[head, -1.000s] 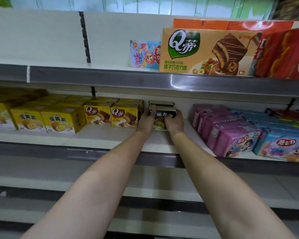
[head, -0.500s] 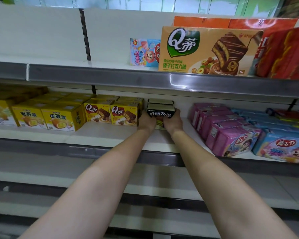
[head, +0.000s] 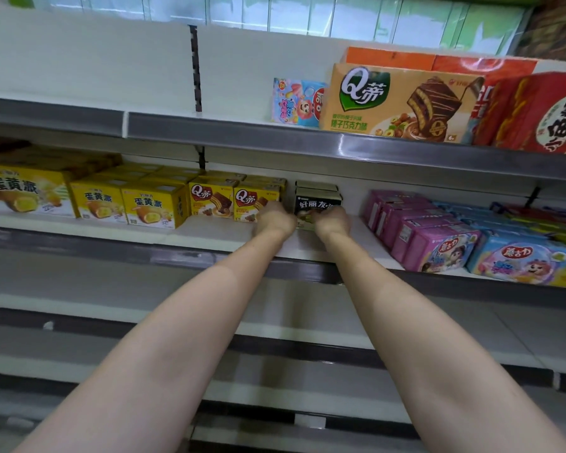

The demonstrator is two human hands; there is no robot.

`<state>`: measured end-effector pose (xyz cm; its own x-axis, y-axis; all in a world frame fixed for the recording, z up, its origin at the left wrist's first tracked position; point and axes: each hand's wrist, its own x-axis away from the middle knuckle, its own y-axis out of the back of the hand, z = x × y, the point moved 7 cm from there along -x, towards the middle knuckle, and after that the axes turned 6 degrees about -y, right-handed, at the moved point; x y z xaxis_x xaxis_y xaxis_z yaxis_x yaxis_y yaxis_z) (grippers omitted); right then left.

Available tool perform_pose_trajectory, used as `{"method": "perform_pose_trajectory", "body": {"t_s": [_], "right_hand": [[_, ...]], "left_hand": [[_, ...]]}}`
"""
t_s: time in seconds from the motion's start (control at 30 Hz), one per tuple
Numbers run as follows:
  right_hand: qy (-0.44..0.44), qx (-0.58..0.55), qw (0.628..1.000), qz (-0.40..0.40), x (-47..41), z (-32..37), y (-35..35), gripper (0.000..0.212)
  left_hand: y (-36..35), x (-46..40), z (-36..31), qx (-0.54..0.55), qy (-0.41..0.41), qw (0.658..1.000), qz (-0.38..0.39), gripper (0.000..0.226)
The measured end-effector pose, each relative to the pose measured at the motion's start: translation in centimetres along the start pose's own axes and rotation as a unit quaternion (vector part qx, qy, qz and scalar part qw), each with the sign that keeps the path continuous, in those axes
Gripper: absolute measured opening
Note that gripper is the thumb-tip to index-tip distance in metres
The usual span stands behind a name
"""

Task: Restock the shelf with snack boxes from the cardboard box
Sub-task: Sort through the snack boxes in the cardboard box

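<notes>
- The shelf point(head: 209, 237) crosses the middle of the frame as a white board with a grey front rail; another shelf runs above it and more boards lie below.
- A large tan chocolate-pie box point(head: 402, 103) stands on the upper shelf at upper right, with red boxes point(head: 536, 112) just to its right and a small blue and pink box point(head: 294, 101) just to its left.
- Yellow egg-pie boxes point(head: 95, 197) fill the left part of the middle shelf, followed by two small orange chocolate-pie boxes point(head: 213, 199) nearer the centre.
- Pink boxes point(head: 419, 230) and blue boxes point(head: 520, 259) line the right part of the same shelf.
- The dark snack box point(head: 317, 199) stands upright on the middle shelf at frame centre, between the orange boxes and the pink ones, with another like it right behind.
- The left hand point(head: 275, 220) grips the dark box's left side, its fingers curled against it.
- The right hand point(head: 332, 222) grips the box's right side and lower front in the same way.
</notes>
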<state>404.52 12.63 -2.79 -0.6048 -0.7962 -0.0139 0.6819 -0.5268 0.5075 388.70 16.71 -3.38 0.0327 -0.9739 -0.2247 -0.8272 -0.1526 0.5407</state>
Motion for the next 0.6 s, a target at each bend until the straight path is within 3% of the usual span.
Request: {"method": "perform_pose_trajectory", "body": {"t_s": [0.1, 0.2, 0.43, 0.6], "right_hand": [[0.025, -0.017, 1.0, 0.009, 4.5, 2.0, -2.3, 0.009], [0.055, -0.052, 0.997, 0.028, 9.4, 4.7, -6.7, 0.021], [0.232, -0.117, 0.963, 0.068, 24.6, 15.4, -19.8, 0.012], [0.269, -0.104, 0.94, 0.185, 35.4, 18.8, -32.2, 0.012]], "left_hand": [[4.4, 1.0, 2.1, 0.034, -0.023, 0.999, -0.022, 0.022], [10.8, 1.9, 5.4, 0.057, -0.03, 0.996, -0.057, 0.016], [29.5, 3.8, 17.5, 0.034, 0.003, 0.99, -0.134, 0.009], [42.4, 9.0, 27.1, -0.017, 0.073, 0.978, -0.193, 0.017]]}}
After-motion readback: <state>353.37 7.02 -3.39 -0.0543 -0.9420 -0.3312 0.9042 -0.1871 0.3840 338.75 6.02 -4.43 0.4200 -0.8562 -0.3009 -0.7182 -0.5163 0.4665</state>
